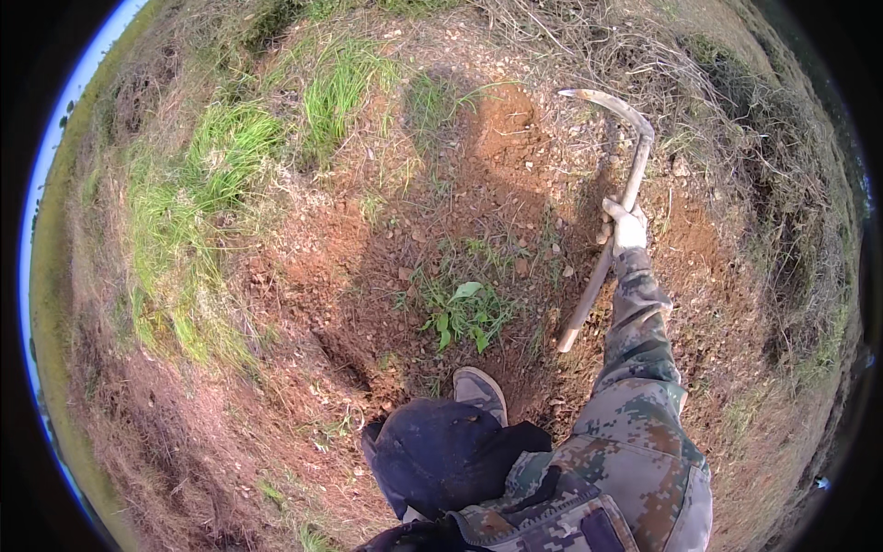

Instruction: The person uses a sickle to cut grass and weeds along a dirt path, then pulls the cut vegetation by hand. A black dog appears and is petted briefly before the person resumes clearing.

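My right hand, in what looks like a pale work glove, is closed around the wooden handle of a pick. The handle slants from a lower butt end up to a curved, pointed pick head, whose tip points left. Part of the shaft is hidden by my fingers. The pick is over reddish soil, and I cannot tell whether it touches the ground. My left hand is out of view. Before me, a small leafy green plant grows in shaded dirt, just beyond my shoe.
Green grass tufts stand at the left. Dry brush and twigs cover the upper right. A dug patch of orange soil is near the top. My bent knee in dark trousers is low in the middle. Small stones lie scattered about.
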The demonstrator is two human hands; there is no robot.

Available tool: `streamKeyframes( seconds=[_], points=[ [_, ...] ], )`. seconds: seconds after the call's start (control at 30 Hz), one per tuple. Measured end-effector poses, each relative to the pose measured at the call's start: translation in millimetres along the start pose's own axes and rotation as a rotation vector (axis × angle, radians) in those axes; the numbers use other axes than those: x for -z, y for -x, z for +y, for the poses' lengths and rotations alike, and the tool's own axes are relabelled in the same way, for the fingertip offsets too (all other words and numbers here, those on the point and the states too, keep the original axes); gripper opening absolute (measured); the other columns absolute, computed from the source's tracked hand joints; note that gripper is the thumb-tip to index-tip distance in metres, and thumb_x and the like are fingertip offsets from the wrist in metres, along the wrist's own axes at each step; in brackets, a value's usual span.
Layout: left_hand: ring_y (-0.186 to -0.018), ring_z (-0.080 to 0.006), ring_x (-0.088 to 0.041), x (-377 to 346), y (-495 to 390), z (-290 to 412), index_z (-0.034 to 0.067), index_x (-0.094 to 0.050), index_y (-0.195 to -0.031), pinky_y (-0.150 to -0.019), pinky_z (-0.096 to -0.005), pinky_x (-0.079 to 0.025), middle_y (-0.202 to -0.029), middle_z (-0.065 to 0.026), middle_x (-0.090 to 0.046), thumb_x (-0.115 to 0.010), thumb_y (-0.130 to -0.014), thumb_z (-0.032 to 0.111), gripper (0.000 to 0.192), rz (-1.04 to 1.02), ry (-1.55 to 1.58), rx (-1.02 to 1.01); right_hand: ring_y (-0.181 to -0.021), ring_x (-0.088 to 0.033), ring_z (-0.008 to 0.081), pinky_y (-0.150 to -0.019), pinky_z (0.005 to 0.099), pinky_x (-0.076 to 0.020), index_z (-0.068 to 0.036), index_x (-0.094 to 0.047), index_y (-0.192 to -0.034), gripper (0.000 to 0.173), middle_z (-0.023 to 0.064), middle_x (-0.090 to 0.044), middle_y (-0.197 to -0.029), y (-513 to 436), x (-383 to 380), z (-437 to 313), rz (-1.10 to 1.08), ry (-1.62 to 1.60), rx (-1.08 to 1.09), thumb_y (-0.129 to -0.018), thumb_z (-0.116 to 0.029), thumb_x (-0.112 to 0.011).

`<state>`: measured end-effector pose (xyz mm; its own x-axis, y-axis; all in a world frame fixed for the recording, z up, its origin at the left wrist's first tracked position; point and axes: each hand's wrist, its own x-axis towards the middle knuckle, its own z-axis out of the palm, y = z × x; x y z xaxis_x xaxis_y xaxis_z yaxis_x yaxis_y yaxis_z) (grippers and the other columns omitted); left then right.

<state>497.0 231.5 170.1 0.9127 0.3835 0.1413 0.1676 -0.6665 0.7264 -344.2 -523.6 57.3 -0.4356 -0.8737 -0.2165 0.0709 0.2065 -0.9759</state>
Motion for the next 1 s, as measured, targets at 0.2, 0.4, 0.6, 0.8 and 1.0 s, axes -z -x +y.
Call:
streamKeyframes(
  seconds=[0.2,0.4,0.6,0.8,1.0],
  points=[
    [-0.134,-0.0315,-0.060,-70,104,-14,0.010,-0.032,-0.166,-0.108,-0.0478,-0.053,-0.162,-0.0238,-0.046,-0.074,-0.095,0.020,0.084,-0.521,-0.239,-0.028,-0.044,-0.053,0.0143,-0.039,0.0300,-0.0448,-0.002,-0.062,-0.108,0.023,0.0034,-0.059,-0.068,71,22,15,-0.137,0.080,-0.028,-0.090,-0.008,-0.075],
    [-0.122,-0.0354,-0.068,-289,418,124,0.010,-0.037,-0.163,-0.098,-0.0446,-0.062,-0.160,-0.0208,-0.045,-0.080,-0.091,0.024,0.085,-1.451,-0.165,-0.826,-0.051,-0.052,0.0101,-0.045,0.0263,-0.0409,-0.005,-0.064,-0.099,0.019,0.0005,-0.060,-0.069,89,46,25,-0.081,0.239,-0.044,-0.087,-0.010,-0.078],
    [-0.138,-0.0403,-0.057,-350,632,288,0.011,-0.039,-0.161,-0.111,-0.0458,-0.052,-0.161,-0.0236,-0.043,-0.084,-0.085,0.038,0.093,-1.680,-0.017,-1.087,-0.049,-0.054,0.0124,-0.043,0.0289,-0.0449,-0.002,-0.064,-0.102,0.022,0.0005,-0.059,-0.068,80,57,37,-0.073,0.339,-0.063,-0.086,-0.009,-0.078],
    [-0.150,-0.0456,-0.044,-403,721,375,0.011,-0.035,-0.165,-0.121,-0.0479,-0.041,-0.168,-0.0302,-0.031,-0.085,-0.078,0.057,0.111,-1.477,-0.164,-1.291,-0.047,-0.054,0.0135,-0.039,0.0318,-0.0487,-0.001,-0.064,-0.103,0.022,0.0018,-0.059,-0.072,60,47,49,-0.087,0.279,-0.193,-0.087,-0.009,-0.077],
    [-0.149,-0.0507,-0.041,-430,826,384,0.006,-0.030,-0.166,-0.122,-0.0498,-0.041,-0.168,-0.0339,-0.025,-0.091,-0.066,0.065,0.130,-1.392,-0.378,-1.369,-0.047,-0.055,0.0155,-0.041,0.0313,-0.0475,0.002,-0.061,-0.106,0.023,0.0082,-0.065,-0.073,39,20,68,-0.212,0.199,-0.348,-0.088,-0.006,-0.074]
  ],
)
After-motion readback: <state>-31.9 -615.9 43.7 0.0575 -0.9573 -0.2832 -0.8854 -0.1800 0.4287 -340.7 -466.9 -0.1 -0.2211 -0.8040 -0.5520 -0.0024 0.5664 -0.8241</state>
